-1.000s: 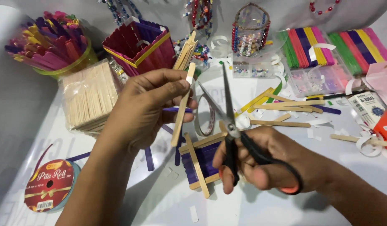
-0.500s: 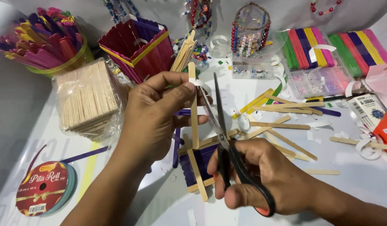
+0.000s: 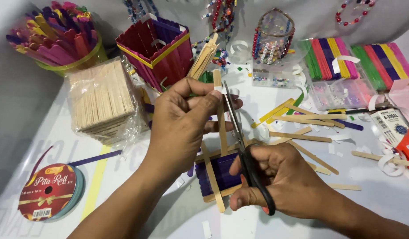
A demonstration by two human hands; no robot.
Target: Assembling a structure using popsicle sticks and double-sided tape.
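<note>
Scissors (image 3: pixel 240 146) swung upright since 1 second ago, right hand (image 3: pixel 275 186) gripping them, blades against the uncut stick (image 3: pixel 220 115) pinched by left hand (image 3: pixel 182 128), purple panel (image 3: pixel 222 170) half-framed below.

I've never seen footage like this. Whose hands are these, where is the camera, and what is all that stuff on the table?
There is no machine here: these are a person's two bare hands, filmed by one camera worn on the head and looking down at the work.

The left hand pinches a plain wooden craft stick and holds it upright. The right hand grips black-handled scissors, whose blades point up right beside that stick.

Under the hands, on the white table, lies a small purple stick panel with plain sticks laid across it. Around it: a wrapped bundle of plain sticks, a cup of coloured sticks, a red-and-purple stick box, a ribbon spool, loose sticks, rows of coloured sticks and a beaded ornament.
</note>
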